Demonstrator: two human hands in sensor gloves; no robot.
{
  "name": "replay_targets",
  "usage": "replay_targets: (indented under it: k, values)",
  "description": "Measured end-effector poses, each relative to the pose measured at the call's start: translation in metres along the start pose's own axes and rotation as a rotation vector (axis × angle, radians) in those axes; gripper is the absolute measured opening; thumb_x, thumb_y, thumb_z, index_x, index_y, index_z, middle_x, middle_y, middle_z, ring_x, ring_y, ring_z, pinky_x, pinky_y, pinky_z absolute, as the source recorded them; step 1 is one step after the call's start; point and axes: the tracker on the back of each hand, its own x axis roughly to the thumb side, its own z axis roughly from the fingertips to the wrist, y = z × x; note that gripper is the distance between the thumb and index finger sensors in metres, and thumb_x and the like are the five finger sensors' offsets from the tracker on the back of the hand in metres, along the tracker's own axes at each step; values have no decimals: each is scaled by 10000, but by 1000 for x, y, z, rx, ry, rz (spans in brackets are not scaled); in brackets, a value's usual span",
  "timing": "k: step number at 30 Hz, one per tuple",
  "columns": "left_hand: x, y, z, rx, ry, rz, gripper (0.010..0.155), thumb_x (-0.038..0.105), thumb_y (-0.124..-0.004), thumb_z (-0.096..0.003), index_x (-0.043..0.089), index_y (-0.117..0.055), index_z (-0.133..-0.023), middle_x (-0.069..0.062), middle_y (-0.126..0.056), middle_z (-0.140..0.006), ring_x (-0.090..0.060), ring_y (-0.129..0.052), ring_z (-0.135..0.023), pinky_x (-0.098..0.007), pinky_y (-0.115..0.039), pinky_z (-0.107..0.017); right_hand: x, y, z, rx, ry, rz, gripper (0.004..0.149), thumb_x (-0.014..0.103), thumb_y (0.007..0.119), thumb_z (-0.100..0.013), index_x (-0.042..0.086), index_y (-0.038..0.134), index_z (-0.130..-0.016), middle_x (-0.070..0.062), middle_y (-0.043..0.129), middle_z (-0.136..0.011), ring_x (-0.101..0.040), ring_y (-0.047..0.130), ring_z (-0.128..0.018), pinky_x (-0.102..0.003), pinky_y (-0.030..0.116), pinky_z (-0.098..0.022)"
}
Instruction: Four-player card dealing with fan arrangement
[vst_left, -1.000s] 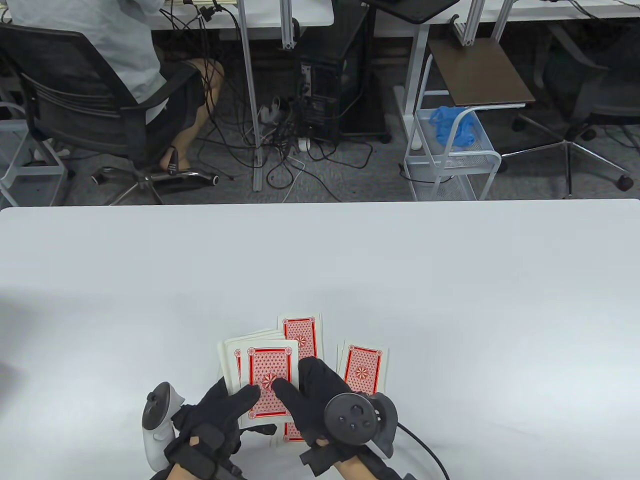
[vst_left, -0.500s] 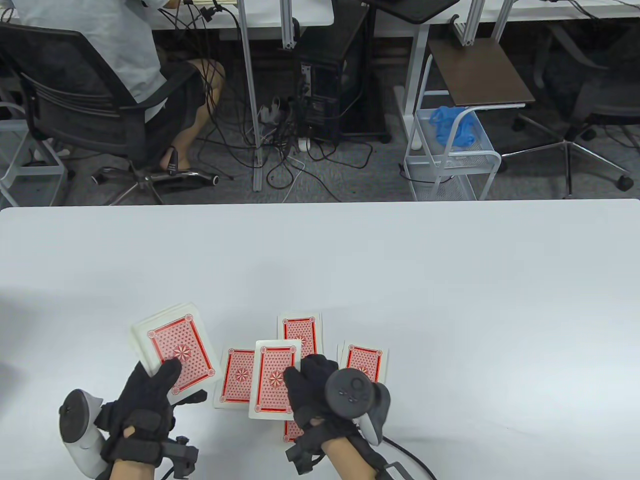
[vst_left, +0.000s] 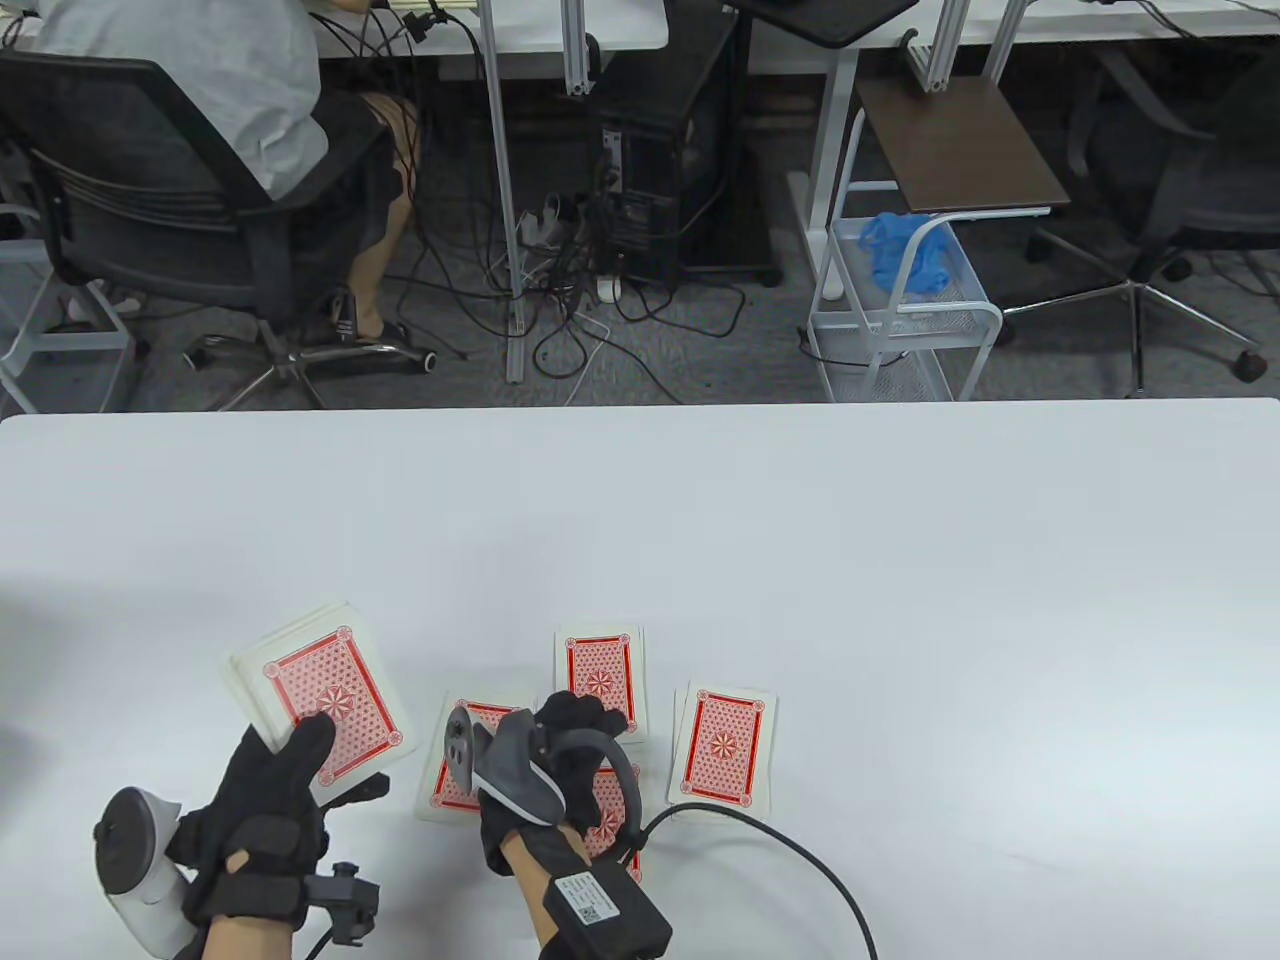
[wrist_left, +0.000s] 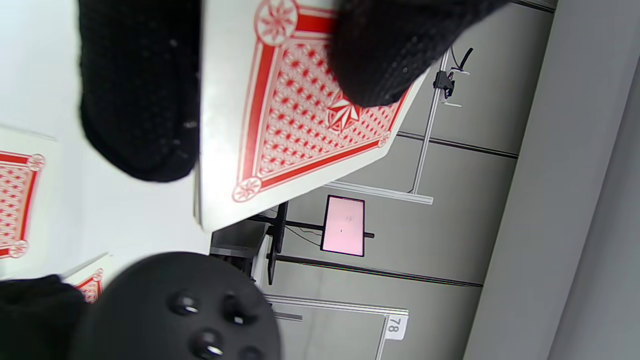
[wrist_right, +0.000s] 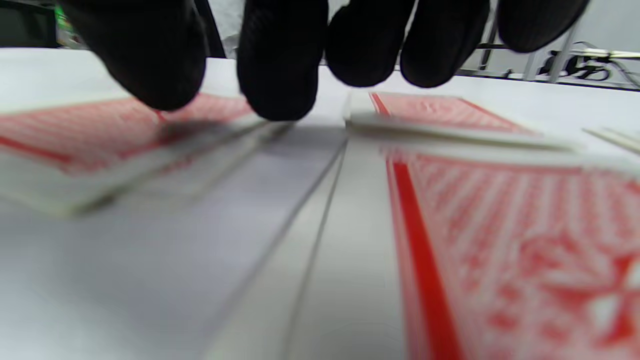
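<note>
White table (vst_left: 900, 560): left fingers (vst_left: 305, 740) grip deck (vst_left: 320, 700); right fingers' (vst_left: 575, 715) state unclear.

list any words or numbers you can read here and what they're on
"78": a white tag on the background wall, turned sideways in the left wrist view.
The label on the black box at the right wrist: too small to read.
The cards: red back pattern only, no text.
</note>
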Motion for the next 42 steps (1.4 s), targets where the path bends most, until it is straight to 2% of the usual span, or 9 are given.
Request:
replay_targets:
  k: [4,7,15,22,26,29,31,35,42]
  values:
    - [-9,-14,-1,-48,58,-19,524,363,-830,-535,202,-756,-1027,-70,-981,-960,-387,-1101,-735,-441,-1014,-372,-22,-38,23,-247,-162,-480,562,425,531,-616,63,809,-943,-253,858,-896,-523,899,-721,-711,723,-519]
    - [-17,-34,-2,-156,90,1,525,366,-842,-532,207,-756,-1024,-59,-994,-949,-365,-1115,-731,-425,-1030,-370,-39,-53,45,-282,-248,-751,684,453,459,-604,-22,781,-977,-247,942,-800,-471,1018,-532,-668,819,-392]
    - [-30,-67,2,-299,139,-29,522,369,-945,-479,239,-817,-968,6,-1045,-888,-311,-1164,-665,-385,-1054,-320,-71,-41,75,-470,-288,-649,563,538,776,-532,100,735,-883,-42,866,-644,-289,967,-527,-580,843,-431]
    - [-37,-73,-1,-474,164,158,555,336,-828,-539,193,-704,-1061,-83,-930,-1017,-411,-1051,-805,-470,-988,-430,-86,-42,68,-367,-348,-854,408,398,734,-573,106,781,-853,-26,915,-629,-315,981,-609,-597,825,-483]
    - [-27,-62,-1,-348,138,103,542,329,-814,-551,197,-696,-1063,-77,-918,-1024,-402,-1053,-805,-462,-992,-431,-108,-41,48,-220,-313,-1174,445,359,574,-649,55,812,-870,-122,957,-709,-454,934,-686,-674,752,-511]
    - [-15,-46,0,-170,85,-91,540,336,-815,-544,197,-706,-1054,-73,-932,-1008,-394,-1067,-785,-451,-1000,-415,-125,-39,28,-333,-112,-1065,424,368,561,-646,80,857,-737,-168,931,-679,-509,880,-707,-714,707,-523]
    - [-12,-39,0,-119,70,-142,539,337,-815,-542,192,-710,-1051,-76,-934,-1003,-397,-1070,-776,-450,-1001,-409,-131,-35,13,-263,-15,-941,383,361,641,-629,69,872,-721,-225,841,-815,-557,771,-802,-743,640,-563]
    - [-11,-35,-1,-133,73,-49,537,336,-814,-545,191,-711,-1052,-82,-933,-1004,-402,-1065,-779,-456,-995,-412,-132,-17,-22,-2,95,-659,411,374,757,-606,57,863,-844,-329,617,-1012,-651,517,-928,-807,489,-606]
    - [-6,-37,0,-137,41,-90,537,335,-814,-543,191,-714,-1051,-84,-943,-997,-402,-1064,-781,-461,-993,-413,-116,8,-40,-2,329,-148,445,439,820,-557,47,906,-748,-278,728,-915,-620,636,-868,-801,516,-596]
